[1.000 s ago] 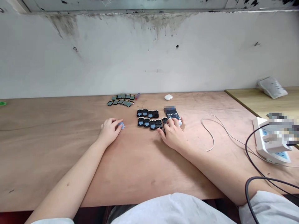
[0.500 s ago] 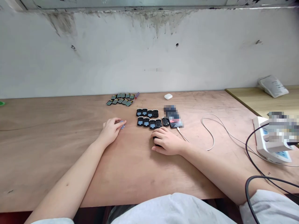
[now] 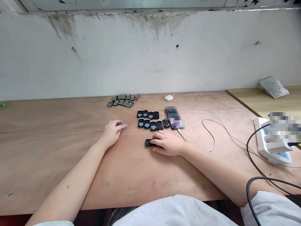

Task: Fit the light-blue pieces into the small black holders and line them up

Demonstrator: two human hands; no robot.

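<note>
My left hand (image 3: 113,133) rests on the table with its fingertips pinched on a small light-blue piece (image 3: 123,125). To the right, my right hand (image 3: 166,142) has its fingers closed over a small black plastic casing (image 3: 148,142). The casing's left end shows, with round and slotted recesses, while the hand covers the rest. Beyond that hand, several similar black casings (image 3: 153,125) lie in two rows, most with a light-blue piece inside and a few plain black.
Small circuit boards with grey screens (image 3: 121,102) lie at the back beside a purple-handled screwdriver (image 3: 137,97). A phone (image 3: 174,121) on a white cable lies right of the casings. A white earbud case (image 3: 168,98) and a power strip (image 3: 263,138) with black cables stand farther off.
The black casing has come out leftward from under my right hand, so its left end now shows. My left hand stays in nearly the same place with the light-blue piece.
</note>
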